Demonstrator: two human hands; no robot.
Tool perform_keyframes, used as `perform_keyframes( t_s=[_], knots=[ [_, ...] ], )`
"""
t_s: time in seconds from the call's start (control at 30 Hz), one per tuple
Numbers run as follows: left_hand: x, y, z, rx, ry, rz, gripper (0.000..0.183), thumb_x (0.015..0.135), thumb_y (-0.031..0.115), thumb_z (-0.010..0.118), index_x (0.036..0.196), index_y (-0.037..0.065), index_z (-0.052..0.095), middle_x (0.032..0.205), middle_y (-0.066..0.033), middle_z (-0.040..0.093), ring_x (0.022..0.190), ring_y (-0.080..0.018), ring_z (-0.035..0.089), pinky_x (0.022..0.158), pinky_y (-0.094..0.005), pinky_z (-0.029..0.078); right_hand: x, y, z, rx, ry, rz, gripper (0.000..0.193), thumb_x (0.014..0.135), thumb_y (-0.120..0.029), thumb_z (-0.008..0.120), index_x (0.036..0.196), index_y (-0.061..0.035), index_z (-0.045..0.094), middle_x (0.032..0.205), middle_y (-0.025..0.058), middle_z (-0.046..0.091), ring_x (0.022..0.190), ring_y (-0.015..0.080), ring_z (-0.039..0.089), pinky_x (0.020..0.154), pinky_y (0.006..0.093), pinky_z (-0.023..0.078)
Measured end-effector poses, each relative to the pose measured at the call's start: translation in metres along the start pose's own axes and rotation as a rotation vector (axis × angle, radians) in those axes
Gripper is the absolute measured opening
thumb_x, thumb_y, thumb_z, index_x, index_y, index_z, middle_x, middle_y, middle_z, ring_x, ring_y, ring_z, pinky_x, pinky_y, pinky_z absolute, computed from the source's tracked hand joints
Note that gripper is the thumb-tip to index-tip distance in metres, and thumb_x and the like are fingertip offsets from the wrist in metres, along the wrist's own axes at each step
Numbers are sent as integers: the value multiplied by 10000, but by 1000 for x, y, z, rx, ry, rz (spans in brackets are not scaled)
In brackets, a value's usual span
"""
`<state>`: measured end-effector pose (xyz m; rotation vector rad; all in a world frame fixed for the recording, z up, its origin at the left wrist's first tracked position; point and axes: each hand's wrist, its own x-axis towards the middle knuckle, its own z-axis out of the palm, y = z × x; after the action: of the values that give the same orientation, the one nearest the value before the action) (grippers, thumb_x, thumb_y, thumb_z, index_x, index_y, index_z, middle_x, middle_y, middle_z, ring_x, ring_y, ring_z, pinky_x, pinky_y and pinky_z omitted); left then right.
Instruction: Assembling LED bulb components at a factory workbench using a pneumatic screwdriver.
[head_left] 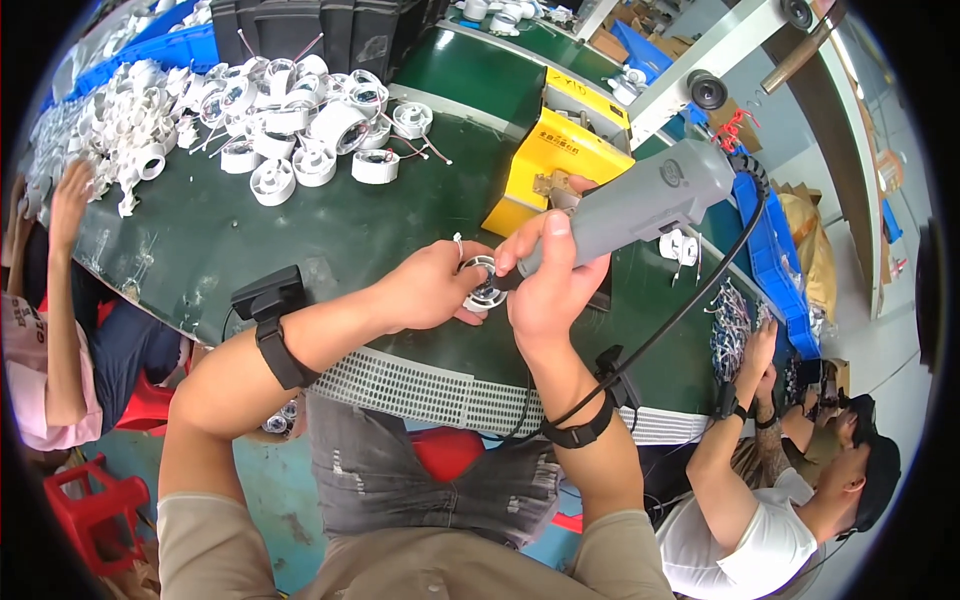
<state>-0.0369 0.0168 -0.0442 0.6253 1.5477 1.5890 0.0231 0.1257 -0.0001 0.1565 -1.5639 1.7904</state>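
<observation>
Apparently the step in hand: driving a fastener into a round white housing (pixel 482 299), judging by the grey electric screwdriver (pixel 640 200) brought nose-first to it.
Left hand: the person's left hand (pixel 437 283) is closed on the housing, thumb and fingers gripping its rim above the green bench (pixel 375 215).
Right hand: the right hand (pixel 553 290) is wrapped around the screwdriver near its nose, the thumb lying along the body.
Housing: between the two hands, in the left fingertips, just beside the screwdriver's dark nose; whether the bit sits in a screw cannot be told, as fingers hide it.
Cable: the black cable (pixel 740 244) leaves the tool's far end and loops down to the right of the right hand.
Yellow box: an open yellow box (pixel 570 150) stands just beyond the right hand.
Housing pile: a heap of white housings (pixel 300 125) with loose wires lies beyond the left hand, well apart from it.
Next move: it seems to call for a firm left grip and the right hand holding the bit square to the screw; a tilt could make it slip.
</observation>
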Motion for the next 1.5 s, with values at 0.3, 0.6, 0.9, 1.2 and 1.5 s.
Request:
perform_keyframes(
  t_s=[0.3, 0.6, 0.9, 1.2, 1.5],
  knots=[
    [4, 10, 8, 88, -11, 49, 312, 985, 141, 445, 1200, -72, 520, 998, -144, 634, 840, -195, 672, 727, -306, 597, 0, -2, -6, -55, -61, 17, 340, 930, -127, 471, 1227, 12, 381, 604, 49, 472, 471, 120, 482, 461, 266, 429],
    [-13, 26, -29, 881, 469, 447, 304, 841, 103, 560, 1131, 17, 591, 917, -208, 667, 865, -348, 658, 723, -431, 521, 5, -4, -34, 44, -273, -77, 450, 968, -300, 491, 1289, 2, 400, 953, 93, 591, 847, 165, 596, 783, 310, 483],
    [-16, 29, -85, 1473, 1078, 522, 735, 741, 168, 746, 1401, 142, 424, 1497, -182, 272, 1382, -453, 190, 1128, -520, 196, 71, 12, -244, -1926, 471, 109, 557, 742, -478, 698, 1053, -21, 637, 1114, 204, 555, 1084, 376, 490, 917, 490, 395],
    [-20, 35, -35, 524, 58, 261, 93, 897, 49, 577, 927, -29, 618, 876, -73, 626, 681, -134, 606, 649, -250, 514, 34, 1, -197, -1349, 157, -386, 204, 679, -141, 769, 835, -75, 655, 1057, 104, 538, 1038, 316, 482, 872, 435, 385],
    [-24, 13, -18, -294, -201, 63, 516, 1017, 362, 373, 1361, -23, 361, 1132, -169, 594, 924, -276, 650, 725, -393, 587, -14, -26, -64, -629, -547, -396, 186, 696, -142, 758, 798, -80, 615, 1086, 130, 487, 1037, 349, 493, 876, 399, 430]
  ],
)
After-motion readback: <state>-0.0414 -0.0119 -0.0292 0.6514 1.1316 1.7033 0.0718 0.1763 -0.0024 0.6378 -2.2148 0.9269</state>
